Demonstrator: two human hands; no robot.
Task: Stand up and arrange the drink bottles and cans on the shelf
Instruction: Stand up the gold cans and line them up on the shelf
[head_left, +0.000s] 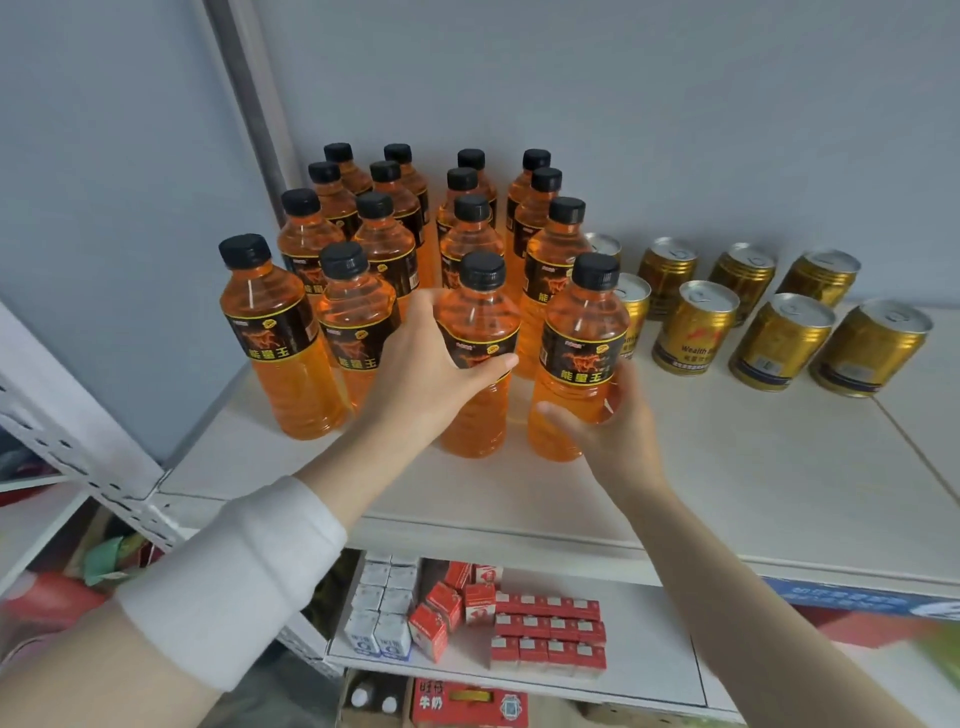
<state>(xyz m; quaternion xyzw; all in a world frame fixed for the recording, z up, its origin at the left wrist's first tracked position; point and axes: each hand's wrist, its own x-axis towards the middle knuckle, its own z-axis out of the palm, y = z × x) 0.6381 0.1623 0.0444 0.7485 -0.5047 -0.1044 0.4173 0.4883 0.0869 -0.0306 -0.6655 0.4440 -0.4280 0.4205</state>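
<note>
- pale grey-blue plain back wall (675, 93), matte, evenly lit, soft shadows only
- same grey-blue side wall (104, 197) at left, meets back wall at a corner
- grey vertical metal post (249, 88) running up that corner
- off-white flat shelf board (727, 467), seam line across it at far right
- white perforated metal shelf upright (104, 457) at front left, rows of slots
- blue printed label strip (841, 597) on front edge of the board, blurred
- lower white shelf board (654, 639) below, carrying small white drink cartons (384, 603) and small red drink cartons (545, 634) in rows
- red printed cardboard box (467, 706) under that
- blurred red and green clutter (52, 597) far left, cannot tell what
</note>
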